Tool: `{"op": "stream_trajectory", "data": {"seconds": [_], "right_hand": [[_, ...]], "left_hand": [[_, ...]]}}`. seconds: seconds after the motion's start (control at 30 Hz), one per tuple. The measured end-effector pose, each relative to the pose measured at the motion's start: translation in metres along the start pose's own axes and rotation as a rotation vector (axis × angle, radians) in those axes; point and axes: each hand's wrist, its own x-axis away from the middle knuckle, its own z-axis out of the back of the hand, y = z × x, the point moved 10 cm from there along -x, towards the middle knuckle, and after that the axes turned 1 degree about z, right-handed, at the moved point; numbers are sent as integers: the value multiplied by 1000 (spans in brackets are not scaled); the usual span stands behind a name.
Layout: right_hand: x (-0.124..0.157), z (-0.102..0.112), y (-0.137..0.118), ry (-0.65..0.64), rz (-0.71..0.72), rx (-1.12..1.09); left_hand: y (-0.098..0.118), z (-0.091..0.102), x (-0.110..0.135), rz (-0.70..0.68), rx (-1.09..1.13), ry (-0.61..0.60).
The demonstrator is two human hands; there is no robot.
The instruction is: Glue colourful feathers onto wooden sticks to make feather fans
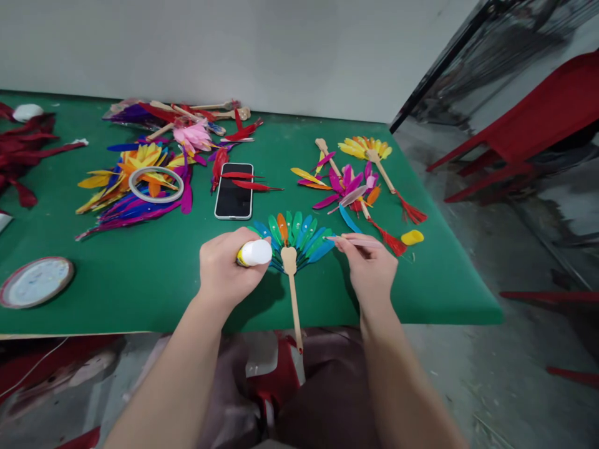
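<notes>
Head view. Your left hand (224,268) is wrapped tight round a glue bottle (255,253). Its white end pokes out toward your right, just short of the fan (294,234).

The fan lies flat on the table (140,293), between your two hands. Green, blue and orange blades spread away from you, and the handle (294,305) runs back over the table edge toward your lap.

Your right hand (369,268) is pinched shut on a pale feather (353,239), fingertips closed on it. Its free end points left at the fan's outermost blue blade; touching or just clear, I cannot tell.

A yellow cap (412,237) lies just right of that hand. Beyond it, finished fans (355,181) with red tassels. Beyond your left grip, a phone (234,190). Farther left, a tape ring (156,184) lies on a heap of loose feathers (121,206). Well off to the left, a round dish (35,282).

This reads as the gluing stage: bottle up, one feather ready at the fan's right edge. The next move calls for a small dab near the hub, the feather laid in line with its neighbours, and the fan kept flat.
</notes>
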Motion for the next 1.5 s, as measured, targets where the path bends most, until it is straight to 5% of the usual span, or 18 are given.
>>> {"op": "stream_trajectory", "data": {"seconds": [0.83, 1.3, 1.5], "right_hand": [[3, -6, -11, -30, 102, 205], [3, 3, -5, 20, 77, 71], [4, 1, -12, 20, 110, 10]], "left_hand": [[2, -2, -1, 0, 25, -9], [-2, 2, -2, 22, 26, 0], [-18, 12, -3, 162, 67, 80]]}}
